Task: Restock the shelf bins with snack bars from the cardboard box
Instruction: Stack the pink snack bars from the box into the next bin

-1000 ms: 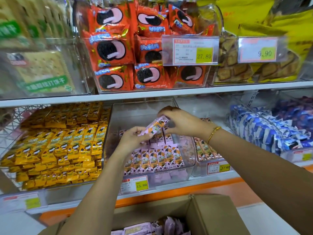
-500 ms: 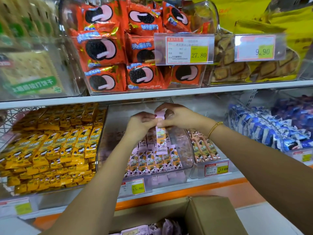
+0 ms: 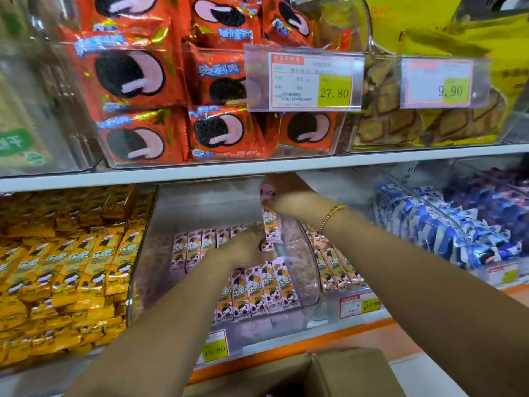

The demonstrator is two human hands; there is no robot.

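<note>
Restocking on the lower shelf, as I watch from the remote station. At far left, yellow snack bars (image 3: 71,270) fill their bin to the brim. Next to it is the clear bin (image 3: 200,204) being filled, with pink snack bars (image 3: 257,290) lying in neat rows across its floor and its back half bare.

I judge these bars to be light, slim and fairly stiff inside a slick, crinkly foil wrapper. The crimped end seals are the safe place to pinch, since a hard squeeze at mid-length could snap the contents.

The left hand (image 3: 246,250) reaches down into the bin with its fingers bent over the rear row. It touches the bars there, but blur keeps me from telling whether it grips one or only steadies them.

Just above it, the single bar (image 3: 271,222) hangs upright over the rows, its lower end close to the left fingers. The right hand (image 3: 294,196), tucked under the upper shelf, pinches that bar by its top end with fingers closed tight. A gold bracelet (image 3: 332,214) circles the wrist.

Below, the cardboard box (image 3: 343,373) shows only a flap. Blue-wrapped snacks (image 3: 423,222) crowd the bin at far right.
</note>
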